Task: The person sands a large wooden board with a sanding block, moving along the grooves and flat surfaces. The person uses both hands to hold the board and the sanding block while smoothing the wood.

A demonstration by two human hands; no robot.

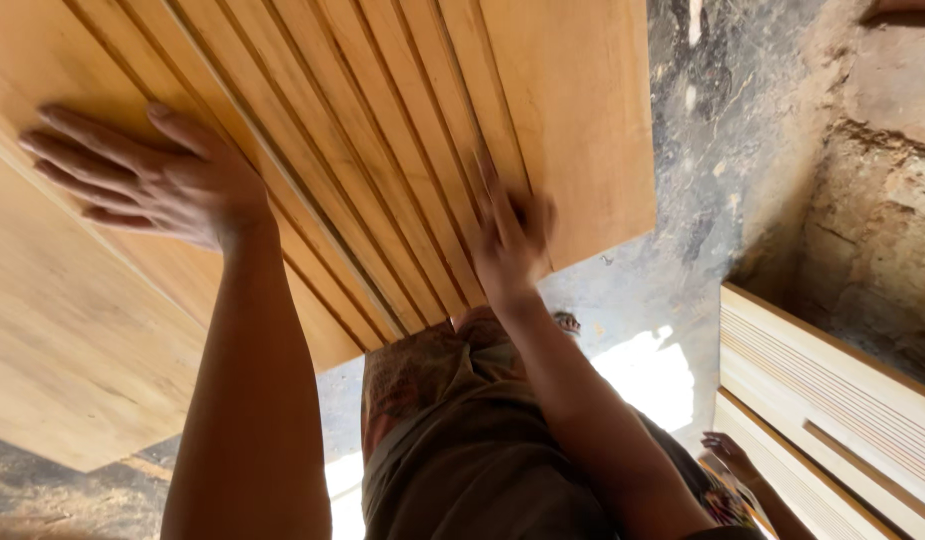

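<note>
Two hands: both pressed on one wooden panel [312, 130].
Left hand [147, 175]: lay flat, fingers spread, on the smooth board part of the panel, near its left side.
Right hand [507, 240]: blurred, rested on the grooved slats near the panel's lower edge; fingers looked extended, gripping nothing, though cannot tell for sure.
Panel: filled the upper left of the view, tilted, ribbed strips running from top to lower edge, plain board on either side.
Below: shorts [462, 440] and dusty concrete floor [682, 150], with a bright sun patch.
Right side: paler grooved panels [832, 400] stacked against a rough wall [882, 200]; another person's hand [727, 452] touched the lowest one.
Doing it well, as judged: kept palms flat and apart for balance, rubbed along the grooves rather than across, steadied with the left, kept pressure even near the edge.
</note>
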